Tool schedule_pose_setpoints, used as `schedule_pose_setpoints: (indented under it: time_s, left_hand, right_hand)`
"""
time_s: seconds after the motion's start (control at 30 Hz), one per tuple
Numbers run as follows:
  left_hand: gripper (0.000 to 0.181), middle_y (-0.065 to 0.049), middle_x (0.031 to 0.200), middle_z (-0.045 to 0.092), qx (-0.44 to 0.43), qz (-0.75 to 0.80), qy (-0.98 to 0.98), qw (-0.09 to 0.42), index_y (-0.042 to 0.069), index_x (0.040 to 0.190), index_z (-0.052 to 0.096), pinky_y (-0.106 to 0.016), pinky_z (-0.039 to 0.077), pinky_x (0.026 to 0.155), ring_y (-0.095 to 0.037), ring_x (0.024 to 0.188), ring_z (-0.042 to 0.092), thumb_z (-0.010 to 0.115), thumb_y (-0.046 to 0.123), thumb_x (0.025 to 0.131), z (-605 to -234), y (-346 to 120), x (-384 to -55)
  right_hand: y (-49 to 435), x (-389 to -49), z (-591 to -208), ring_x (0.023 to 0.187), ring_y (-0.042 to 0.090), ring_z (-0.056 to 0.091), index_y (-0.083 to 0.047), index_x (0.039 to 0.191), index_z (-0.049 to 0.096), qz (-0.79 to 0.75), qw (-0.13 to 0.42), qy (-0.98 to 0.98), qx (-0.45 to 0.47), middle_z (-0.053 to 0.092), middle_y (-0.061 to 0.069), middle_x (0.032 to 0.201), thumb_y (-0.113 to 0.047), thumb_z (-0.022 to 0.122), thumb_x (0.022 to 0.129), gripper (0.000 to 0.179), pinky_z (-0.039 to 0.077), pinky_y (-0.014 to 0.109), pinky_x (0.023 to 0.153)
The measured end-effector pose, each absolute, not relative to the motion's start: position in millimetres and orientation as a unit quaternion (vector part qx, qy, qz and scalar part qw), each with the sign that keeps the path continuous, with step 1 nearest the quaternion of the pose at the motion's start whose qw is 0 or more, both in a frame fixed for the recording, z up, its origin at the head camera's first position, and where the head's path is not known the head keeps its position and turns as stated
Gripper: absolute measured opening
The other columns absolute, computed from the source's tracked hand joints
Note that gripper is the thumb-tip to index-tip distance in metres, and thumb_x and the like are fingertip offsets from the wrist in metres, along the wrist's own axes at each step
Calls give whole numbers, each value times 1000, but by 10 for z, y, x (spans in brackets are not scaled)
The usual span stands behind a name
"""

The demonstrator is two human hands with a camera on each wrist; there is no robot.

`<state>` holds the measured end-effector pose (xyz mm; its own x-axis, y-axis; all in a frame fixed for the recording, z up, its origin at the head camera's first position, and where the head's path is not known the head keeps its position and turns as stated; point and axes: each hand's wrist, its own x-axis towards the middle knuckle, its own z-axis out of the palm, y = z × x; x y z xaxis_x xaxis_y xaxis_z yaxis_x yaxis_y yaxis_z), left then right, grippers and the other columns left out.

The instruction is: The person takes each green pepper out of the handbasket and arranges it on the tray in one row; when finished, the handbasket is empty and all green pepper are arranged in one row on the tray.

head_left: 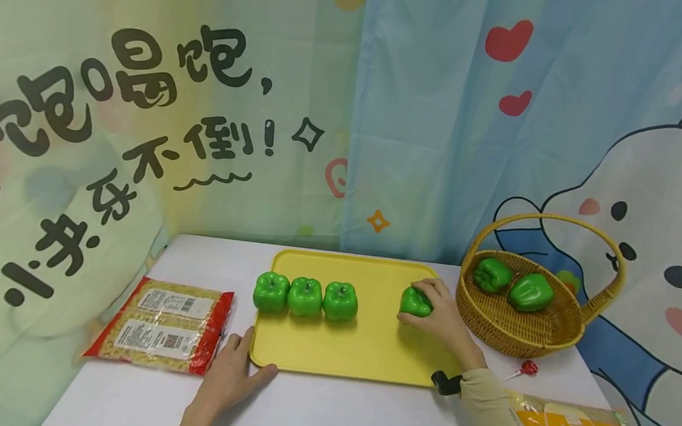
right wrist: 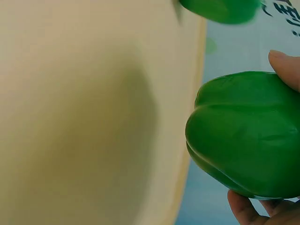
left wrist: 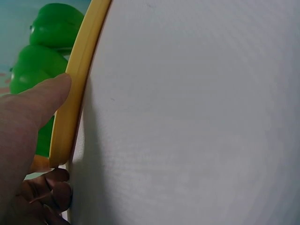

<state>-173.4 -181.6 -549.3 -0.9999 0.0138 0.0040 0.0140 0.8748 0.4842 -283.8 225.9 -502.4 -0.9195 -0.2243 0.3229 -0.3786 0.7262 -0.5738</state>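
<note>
The basket [head_left: 504, 336] holds two peppers [head_left: 530, 292], the tray [head_left: 331, 351] three [head_left: 305, 297]; right grip [head_left: 444, 316] clasps another pepper [head_left: 414, 302], relaxed left grip [head_left: 230, 374] touches tray.

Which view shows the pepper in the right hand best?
Right wrist: the green pepper shows large there. In the head view it's small, partly covered by the right hand; the left wrist view misses it.

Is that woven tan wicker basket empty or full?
Neither: two glossy green bell peppers lie inside the woven tan wicker basket, with its bare interior showing around them.
</note>
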Motion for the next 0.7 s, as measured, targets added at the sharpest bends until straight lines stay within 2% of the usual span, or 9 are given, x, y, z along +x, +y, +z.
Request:
schedule_pose_setpoints:
  time_s: [0.33,0.5,0.7]
  left_hand:
    - [98,-11,107,55,-5,-252,-968,2,2,152,40,-36,48,76,-15,83,49,75,59,81,-5519,-1829,-1732]
    - [98,-11,107,55,-4,-253,-967,5,2,152,40,-37,49,77,-15,84,49,75,59,81,-5507,-1827,-1731]
    - [98,-12,109,56,-4,-254,-967,6,2,152,41,-37,50,78,-15,84,50,75,60,81,-5500,-1818,-1728]
  right_hand:
    - [1903,-2907,-5203,113,33,54,-8,135,57,359,47,-922,140,52,12,131,-36,88,75,74,50,50,89]
    - [1814,-2925,-5181,113,34,55,-8,140,53,359,31,-921,146,51,13,133,-36,88,76,78,51,50,89]
    - [1703,-2936,-5160,114,31,55,-8,139,53,361,15,-918,163,51,10,132,-38,87,76,78,51,51,92]
